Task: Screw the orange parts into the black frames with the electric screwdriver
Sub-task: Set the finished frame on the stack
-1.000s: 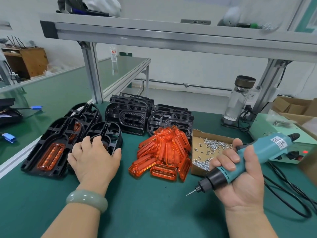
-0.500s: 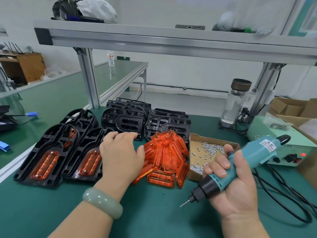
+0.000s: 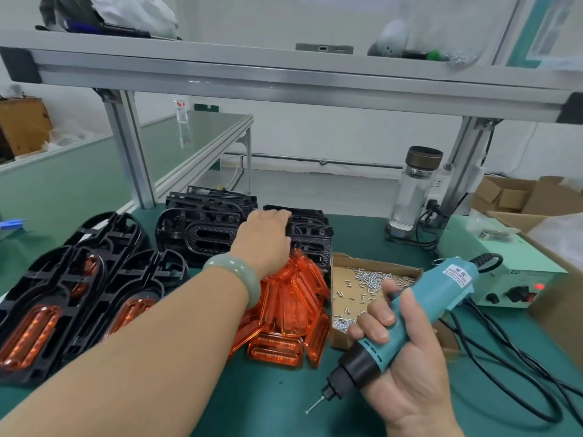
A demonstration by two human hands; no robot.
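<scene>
At the back of the counter [image 3: 268,405], beyond the heap of orange parts [image 3: 290,307], the left hand [image 3: 263,238] curls its fingers over the top of an upright black frame [image 3: 312,238]. A straight upward lift would likely free the frame from its neighbours. The right hand [image 3: 407,373], wrapped round the electric screwdriver [image 3: 441,294], should hold the bit aside.
</scene>
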